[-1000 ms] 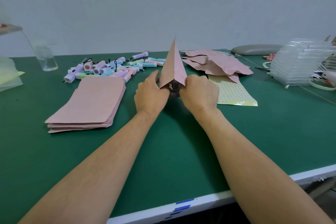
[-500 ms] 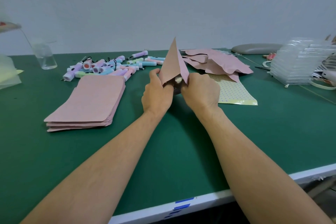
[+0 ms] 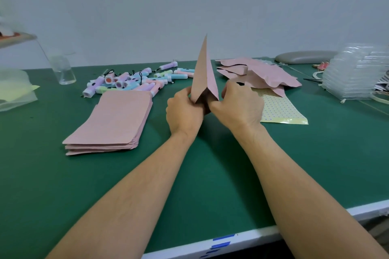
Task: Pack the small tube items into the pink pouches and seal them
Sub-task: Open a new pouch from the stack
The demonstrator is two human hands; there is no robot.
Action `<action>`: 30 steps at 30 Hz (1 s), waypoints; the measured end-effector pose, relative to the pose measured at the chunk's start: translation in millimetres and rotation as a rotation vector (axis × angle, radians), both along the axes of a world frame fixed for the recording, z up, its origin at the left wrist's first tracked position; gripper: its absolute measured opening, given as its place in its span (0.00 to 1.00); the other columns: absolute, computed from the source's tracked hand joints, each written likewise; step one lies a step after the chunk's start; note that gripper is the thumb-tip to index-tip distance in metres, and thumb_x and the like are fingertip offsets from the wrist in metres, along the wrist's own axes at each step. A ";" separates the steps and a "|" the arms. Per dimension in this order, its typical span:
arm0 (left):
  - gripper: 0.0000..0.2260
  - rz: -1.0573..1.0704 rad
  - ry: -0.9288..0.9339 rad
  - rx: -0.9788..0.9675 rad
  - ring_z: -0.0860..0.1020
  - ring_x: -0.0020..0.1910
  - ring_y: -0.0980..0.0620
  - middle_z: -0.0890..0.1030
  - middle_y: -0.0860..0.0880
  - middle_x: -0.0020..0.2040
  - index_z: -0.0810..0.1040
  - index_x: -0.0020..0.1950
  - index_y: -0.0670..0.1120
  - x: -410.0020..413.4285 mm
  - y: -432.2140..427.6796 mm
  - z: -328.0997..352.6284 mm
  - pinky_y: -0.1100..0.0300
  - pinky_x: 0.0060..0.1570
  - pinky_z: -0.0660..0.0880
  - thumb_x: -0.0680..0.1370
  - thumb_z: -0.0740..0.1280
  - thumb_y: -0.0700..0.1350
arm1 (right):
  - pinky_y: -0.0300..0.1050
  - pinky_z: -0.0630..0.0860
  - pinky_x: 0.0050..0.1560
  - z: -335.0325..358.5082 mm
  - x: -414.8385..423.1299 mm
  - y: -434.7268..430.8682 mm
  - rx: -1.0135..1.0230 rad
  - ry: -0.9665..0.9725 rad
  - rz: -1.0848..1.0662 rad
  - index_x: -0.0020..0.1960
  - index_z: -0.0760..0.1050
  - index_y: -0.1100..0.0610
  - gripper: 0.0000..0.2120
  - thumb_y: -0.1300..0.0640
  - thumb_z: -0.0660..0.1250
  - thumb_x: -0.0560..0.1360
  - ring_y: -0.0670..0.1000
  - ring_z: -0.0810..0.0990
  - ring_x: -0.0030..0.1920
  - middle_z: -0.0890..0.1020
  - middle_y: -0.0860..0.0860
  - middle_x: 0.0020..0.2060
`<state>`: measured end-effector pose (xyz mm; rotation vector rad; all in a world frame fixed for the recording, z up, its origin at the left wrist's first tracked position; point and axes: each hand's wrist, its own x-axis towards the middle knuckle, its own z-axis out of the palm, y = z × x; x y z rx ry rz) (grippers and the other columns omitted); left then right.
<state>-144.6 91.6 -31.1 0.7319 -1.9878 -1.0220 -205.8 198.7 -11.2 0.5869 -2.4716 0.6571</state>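
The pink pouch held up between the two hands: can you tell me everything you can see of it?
The pouch is flat, matte pink and paper-like. It is held on end over the green table, one corner pointing up, seen nearly edge on. Its mouth faces the camera, spread slightly open and dark inside; any contents cannot be made out. The left hand pinches the mouth's left edge, the right hand its right edge.

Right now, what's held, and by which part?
One pink pouch, tip pointing up: the left hand and the right hand each pinch a side of its open lower end.
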 end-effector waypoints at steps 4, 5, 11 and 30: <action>0.05 0.036 -0.077 -0.153 0.75 0.31 0.48 0.78 0.52 0.31 0.76 0.37 0.51 0.4 -0.2 0.0 0.55 0.31 0.71 0.72 0.69 0.49 | 0.43 0.58 0.31 4.5 6.2 -3.5 -0.005 -0.013 0.008 0.34 0.70 0.55 0.16 0.43 0.55 0.67 0.59 0.72 0.31 0.73 0.51 0.29; 0.03 0.048 -0.095 -0.156 0.78 0.34 0.47 0.80 0.52 0.34 0.80 0.42 0.53 -0.1 -3.5 1.1 0.54 0.34 0.75 0.73 0.70 0.51 | 0.43 0.55 0.31 5.7 4.2 -1.2 -0.010 -0.015 0.000 0.33 0.68 0.55 0.12 0.47 0.55 0.67 0.57 0.69 0.30 0.70 0.50 0.29; 0.15 0.073 -0.130 -0.120 0.83 0.50 0.44 0.86 0.54 0.49 0.84 0.60 0.59 1.3 -15.3 2.6 0.51 0.47 0.81 0.75 0.68 0.55 | 0.43 0.53 0.31 0.4 -2.6 1.3 0.054 0.004 -0.015 0.32 0.64 0.53 0.12 0.54 0.62 0.72 0.52 0.64 0.28 0.68 0.49 0.29; 0.31 -0.140 -0.033 -0.490 0.81 0.57 0.53 0.86 0.54 0.62 0.73 0.78 0.57 9.3 -47.7 0.5 0.59 0.53 0.76 0.73 0.65 0.47 | 0.44 0.68 0.35 -0.7 -12.7 14.2 -0.138 -0.146 0.096 0.34 0.74 0.50 0.23 0.30 0.63 0.67 0.51 0.77 0.37 0.77 0.44 0.33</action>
